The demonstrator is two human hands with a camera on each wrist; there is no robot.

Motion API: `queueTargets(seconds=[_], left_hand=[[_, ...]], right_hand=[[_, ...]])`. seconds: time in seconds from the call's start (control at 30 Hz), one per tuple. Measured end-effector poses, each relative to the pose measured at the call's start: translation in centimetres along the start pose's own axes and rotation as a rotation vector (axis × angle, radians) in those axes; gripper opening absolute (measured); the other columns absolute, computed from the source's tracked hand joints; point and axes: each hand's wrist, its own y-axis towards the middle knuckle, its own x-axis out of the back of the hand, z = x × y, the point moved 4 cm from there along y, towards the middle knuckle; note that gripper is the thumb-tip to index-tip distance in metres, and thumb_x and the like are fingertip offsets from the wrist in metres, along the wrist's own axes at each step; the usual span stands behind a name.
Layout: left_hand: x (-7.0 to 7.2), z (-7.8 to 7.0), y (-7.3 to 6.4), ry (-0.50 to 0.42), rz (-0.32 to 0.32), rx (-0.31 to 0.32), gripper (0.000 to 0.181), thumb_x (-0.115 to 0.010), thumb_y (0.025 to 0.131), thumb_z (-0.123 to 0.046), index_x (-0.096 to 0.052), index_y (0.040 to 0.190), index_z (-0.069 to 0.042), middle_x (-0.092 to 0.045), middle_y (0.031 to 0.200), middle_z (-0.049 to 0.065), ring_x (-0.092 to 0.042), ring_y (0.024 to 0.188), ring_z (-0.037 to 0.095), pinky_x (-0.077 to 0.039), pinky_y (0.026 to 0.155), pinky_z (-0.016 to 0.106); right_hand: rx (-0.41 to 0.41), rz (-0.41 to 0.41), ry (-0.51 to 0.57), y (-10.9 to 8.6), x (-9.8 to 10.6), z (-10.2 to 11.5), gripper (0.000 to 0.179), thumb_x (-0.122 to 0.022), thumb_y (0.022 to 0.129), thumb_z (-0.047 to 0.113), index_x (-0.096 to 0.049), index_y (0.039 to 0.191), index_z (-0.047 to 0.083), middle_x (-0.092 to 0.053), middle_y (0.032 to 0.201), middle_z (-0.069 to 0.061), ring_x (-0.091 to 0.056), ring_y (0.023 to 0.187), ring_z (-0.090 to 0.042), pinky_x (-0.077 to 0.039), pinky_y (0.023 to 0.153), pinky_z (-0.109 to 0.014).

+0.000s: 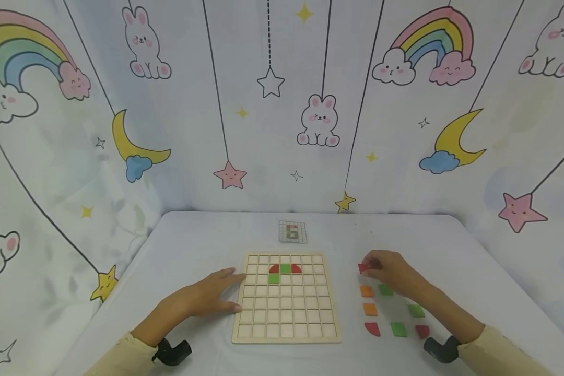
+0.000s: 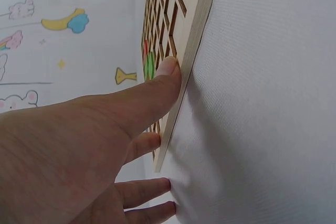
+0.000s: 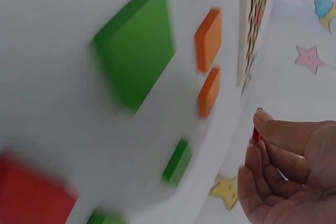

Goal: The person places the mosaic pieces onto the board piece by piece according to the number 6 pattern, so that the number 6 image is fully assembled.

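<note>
A wooden grid board [image 1: 286, 341] lies on the table. In one of its upper rows a green square [image 1: 285, 268] sits between two rounded red pieces, a left one [image 1: 274, 269] and a right one [image 1: 296, 269]. Another green square [image 1: 274, 279] is one row lower, under the left red piece. My left hand [image 1: 209, 295] rests at the board's left edge with fingers spread, its thumb [image 2: 168, 66] touching the rim. To the right of the board, my right hand [image 1: 390, 269] pinches a small red piece [image 3: 256, 132] between thumb and fingers, raised over the table.
Loose pieces lie right of the board: two orange squares [image 1: 370, 309], several green squares [image 1: 398, 329] and red rounded pieces [image 1: 372, 329]. Behind the board is a small card [image 1: 292, 232] printed with a coloured grid pattern. A patterned cloth [image 1: 272, 193] hangs beyond the white table.
</note>
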Motion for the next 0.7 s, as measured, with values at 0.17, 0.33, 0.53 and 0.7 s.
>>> queueTargets(seconds=[0.17,0.33,0.53,0.7], left_hand=[[0.1,0.0,0.0,0.007,-0.002,-0.007,0.082,-0.078,0.093,-0.05,-0.046,0.161,-0.017,-0.032,0.168,0.026,-0.032,0.154,0.048,-0.035,0.12,0.067],[0.2,-0.1,-0.1,0.0,-0.004,-0.015,0.082,-0.079,0.093,-0.049,-0.046,0.16,-0.016,-0.032,0.168,0.027,-0.032,0.154,0.049,-0.035,0.12,0.067],[0.3,-0.1,-0.2,-0.015,0.0,-0.007,0.081,-0.079,0.093,-0.048,-0.047,0.16,-0.016,-0.032,0.168,0.026,-0.032,0.154,0.048,-0.034,0.121,0.066],[0.2,0.0,-0.1,-0.015,0.006,0.004,0.081,-0.078,0.093,-0.05,-0.046,0.161,-0.018,-0.031,0.169,0.025,-0.031,0.155,0.047,-0.033,0.122,0.067]], right_hand=[[-0.032,0.04,0.043,1.2,-2.4,2.9,0.015,-0.081,0.093,0.011,-0.073,0.104,0.009,-0.072,0.095,0.003,-0.063,0.089,-0.015,-0.062,0.083,-0.034],[-0.001,0.071,0.078,1.7,-4.8,5.9,0.011,-0.081,0.092,0.01,-0.073,0.099,0.011,-0.07,0.092,0.004,-0.059,0.088,-0.014,-0.055,0.081,-0.032],[-0.014,0.114,0.129,2.2,-7.0,8.5,0.013,-0.082,0.091,0.009,-0.072,0.099,0.012,-0.067,0.094,0.004,-0.058,0.092,-0.016,-0.055,0.085,-0.034],[0.05,0.105,0.09,2.9,-8.6,9.7,0.013,-0.083,0.09,0.009,-0.074,0.099,0.011,-0.068,0.097,0.003,-0.059,0.093,-0.015,-0.057,0.088,-0.038]])
